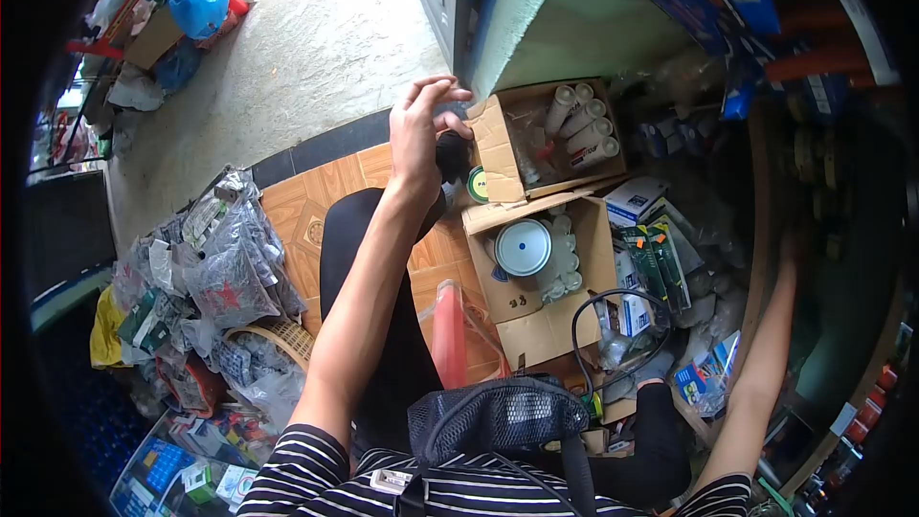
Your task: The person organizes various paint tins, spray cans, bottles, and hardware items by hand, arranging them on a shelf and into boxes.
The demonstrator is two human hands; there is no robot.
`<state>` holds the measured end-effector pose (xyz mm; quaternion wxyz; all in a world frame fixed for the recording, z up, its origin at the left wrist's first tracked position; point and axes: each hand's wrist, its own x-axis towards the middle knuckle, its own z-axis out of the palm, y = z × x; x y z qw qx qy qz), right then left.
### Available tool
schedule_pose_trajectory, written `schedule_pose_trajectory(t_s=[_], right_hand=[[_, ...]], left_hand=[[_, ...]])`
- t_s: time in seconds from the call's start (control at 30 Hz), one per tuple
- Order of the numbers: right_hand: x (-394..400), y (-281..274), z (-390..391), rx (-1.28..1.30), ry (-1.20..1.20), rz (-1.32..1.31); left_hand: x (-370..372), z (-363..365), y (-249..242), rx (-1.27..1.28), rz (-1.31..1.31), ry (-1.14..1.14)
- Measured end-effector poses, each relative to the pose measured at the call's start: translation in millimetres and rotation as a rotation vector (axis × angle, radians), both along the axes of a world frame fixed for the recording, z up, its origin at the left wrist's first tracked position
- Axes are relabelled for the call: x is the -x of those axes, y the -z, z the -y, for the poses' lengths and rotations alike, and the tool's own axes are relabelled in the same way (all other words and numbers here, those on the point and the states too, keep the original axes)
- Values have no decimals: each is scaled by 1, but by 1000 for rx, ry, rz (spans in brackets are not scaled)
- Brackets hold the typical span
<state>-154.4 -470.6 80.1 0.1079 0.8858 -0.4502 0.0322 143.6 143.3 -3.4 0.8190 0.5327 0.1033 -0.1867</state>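
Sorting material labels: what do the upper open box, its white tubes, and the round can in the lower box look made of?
Upper box: brown cardboard, matte, going by its creased, folded flap. White tubes: probably plastic, smooth, given their even printed walls; coated card possible. Round can: likely painted metal, pale top with slight sheen; the rim suggests a tin.

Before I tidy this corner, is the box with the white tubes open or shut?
The box is open: its flap near the left hand is spread outward, and white tubes show inside.
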Motion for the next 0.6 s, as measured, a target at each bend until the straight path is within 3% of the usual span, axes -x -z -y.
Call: schedule_pose_trajectory(t_s=[0.03,0.13,0.17,0.2,0.23,0.27,0.3,0.37,0.5,0.6], right_hand=[[-10,-11,-34,1,79,-67],[20,36,-42,-31,-238,414],[18,29,-88,-99,-277,428],[7,15,-170,-167,-319,439],[1,-5,-235,-278,-433,401],[13,-10,-269,-222,-588,250],[26,-16,-305,-332,-601,247],[80,-22,-339,-455,-464,127],[169,-13,-345,-473,-49,178],[160,-5,-338,-514,149,551]], left_hand=[[-2,-3,7,-50,26,31],[-6,-1,39,-297,96,177],[-7,2,76,-369,98,234],[-5,6,113,-608,70,306],[0,9,173,-950,326,353],[9,8,201,-1014,349,534],[16,0,231,-1069,377,737],[25,-10,280,-1304,437,989],[45,5,322,-1547,658,1104],[63,27,337,-1642,1028,1255]])
